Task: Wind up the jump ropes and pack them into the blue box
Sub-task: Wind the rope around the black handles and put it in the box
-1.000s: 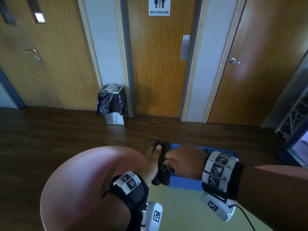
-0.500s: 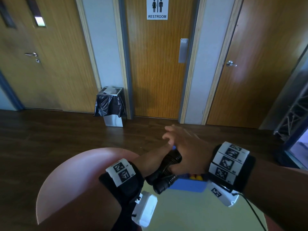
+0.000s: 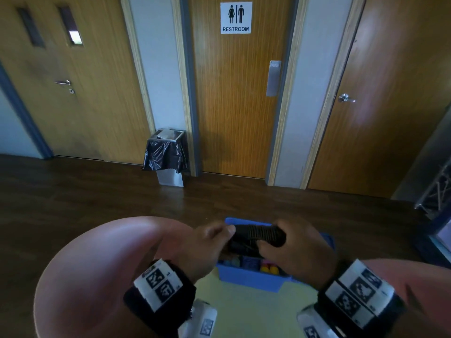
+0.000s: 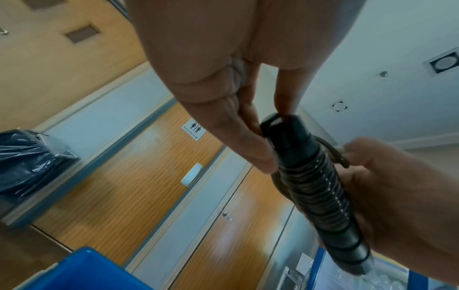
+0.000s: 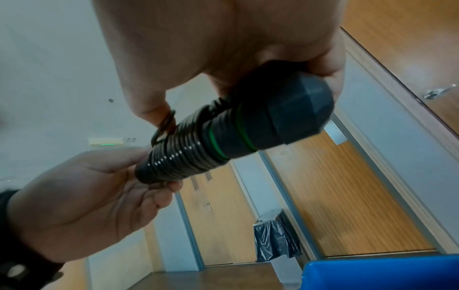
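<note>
A black jump rope [image 3: 258, 234], its cord wound in tight coils round the two handles held together, lies level above the blue box [image 3: 251, 278]. My left hand [image 3: 219, 234] pinches its left end, thumb and fingertips on the handle tip [image 4: 280, 125]. My right hand [image 3: 275, 242] grips the other end, fingers curled round the thick cap with green rings [image 5: 285, 115]. A small loop of cord [image 5: 164, 125] sticks out by my right thumb. The coils [image 4: 315, 186] show plainly in the left wrist view. The box corner [image 5: 382, 272] sits below.
The box stands on a pale yellow-green table [image 3: 244, 311] and holds colourful items [image 3: 268, 268]. Beyond is dark wood floor, a bin with a black bag [image 3: 166, 154], a restroom door [image 3: 236, 93] and a metal truss [image 3: 436, 191] at right.
The rope bundle has turned from slanted to level over the box. My right hand, spread over it half a second ago, now grips its right end; the left holds the other end.
</note>
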Available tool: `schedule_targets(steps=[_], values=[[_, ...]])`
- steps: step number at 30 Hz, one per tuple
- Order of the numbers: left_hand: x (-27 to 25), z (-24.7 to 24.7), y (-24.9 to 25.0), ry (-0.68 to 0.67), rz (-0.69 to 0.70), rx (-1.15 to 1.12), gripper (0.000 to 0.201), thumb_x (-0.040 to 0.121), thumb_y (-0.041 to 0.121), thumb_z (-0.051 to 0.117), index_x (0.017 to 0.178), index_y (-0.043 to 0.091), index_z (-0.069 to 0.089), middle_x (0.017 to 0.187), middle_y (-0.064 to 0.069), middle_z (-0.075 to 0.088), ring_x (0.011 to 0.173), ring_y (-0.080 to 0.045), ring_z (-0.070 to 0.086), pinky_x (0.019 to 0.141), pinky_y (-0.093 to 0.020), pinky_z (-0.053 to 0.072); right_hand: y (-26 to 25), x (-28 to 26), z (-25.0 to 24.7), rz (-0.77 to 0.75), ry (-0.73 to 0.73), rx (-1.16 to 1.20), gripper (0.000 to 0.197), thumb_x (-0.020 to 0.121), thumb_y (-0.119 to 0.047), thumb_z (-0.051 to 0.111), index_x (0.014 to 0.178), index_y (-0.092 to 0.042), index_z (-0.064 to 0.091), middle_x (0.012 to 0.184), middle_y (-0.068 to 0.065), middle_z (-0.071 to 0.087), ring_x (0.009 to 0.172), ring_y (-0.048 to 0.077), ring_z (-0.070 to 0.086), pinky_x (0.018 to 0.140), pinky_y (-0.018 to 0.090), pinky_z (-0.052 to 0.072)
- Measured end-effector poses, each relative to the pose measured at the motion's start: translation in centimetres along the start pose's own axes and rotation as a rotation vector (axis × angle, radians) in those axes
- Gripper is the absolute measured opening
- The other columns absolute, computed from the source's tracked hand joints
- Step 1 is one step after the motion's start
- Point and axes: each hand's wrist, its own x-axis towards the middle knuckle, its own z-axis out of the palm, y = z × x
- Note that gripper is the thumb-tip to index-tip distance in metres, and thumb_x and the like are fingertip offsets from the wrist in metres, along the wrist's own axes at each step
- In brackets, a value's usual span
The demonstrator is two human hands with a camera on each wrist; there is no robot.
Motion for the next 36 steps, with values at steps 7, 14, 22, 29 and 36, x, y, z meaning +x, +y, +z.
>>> schedule_targets(steps=[7,14,22,29,36], values=[[0.6,6.6,-0.1,0.015,0.144,0.342,0.027,0.103,0.039,0.042,0.088,0.022,0.057,0.075,-0.004,0.059,0.066,-0.017,0.056,0.072,-0.047,0.046,4.8,-2.1,-3.1,-0.02,0.062,-0.163,0.049,0.069,-0.075,0.046,0.073,-0.026,0.051,0.07,-0.006,0.053,0.06,0.007,0.053,0.05,0.027,0.049],[0.9,12.1,0.4,0.012,-0.019,-0.058,0.008,0.083,0.025,0.067,0.089,0.027,0.071,0.074,0.008,0.065,0.065,-0.007,0.062,0.06,-0.024,0.048,9.1,-4.4,-6.8,-0.015,-0.013,-0.162,0.043,0.077,-0.067,0.051,0.076,-0.024,0.055,0.071,-0.006,0.058,0.06,0.007,0.055,0.047,0.019,0.04],[-0.3,15.8,1.2,0.03,-0.077,0.13,0.028,0.096,0.029,0.06,0.071,0.015,0.062,0.057,0.006,0.06,0.056,-0.008,0.056,0.058,-0.021,0.046,12.2,-5.6,-7.7,-0.054,-0.012,-0.211,0.046,0.076,-0.072,0.042,0.073,-0.027,0.051,0.071,-0.008,0.054,0.06,0.005,0.052,0.048,0.018,0.034],[-0.7,18.0,1.5,0.072,-0.118,-0.058,0.018,0.095,0.01,0.06,0.077,0.007,0.064,0.066,0.001,0.058,0.058,-0.004,0.058,0.057,-0.017,0.047,13.3,-5.8,-8.3,-0.022,-0.085,-0.227,0.044,0.086,-0.069,0.044,0.075,-0.027,0.051,0.069,-0.004,0.054,0.058,0.006,0.05,0.047,0.022,0.029],[-1.2,18.9,2.5,0.042,-0.168,-0.076,0.019,0.097,0.009,0.056,0.079,0.012,0.062,0.077,-0.005,0.06,0.063,-0.004,0.061,0.06,-0.02,0.049,13.8,-6.1,-9.0,0.021,-0.135,-0.203,0.048,0.089,-0.07,0.041,0.073,-0.026,0.052,0.064,-0.002,0.052,0.052,0.008,0.047,0.047,0.023,0.027]])
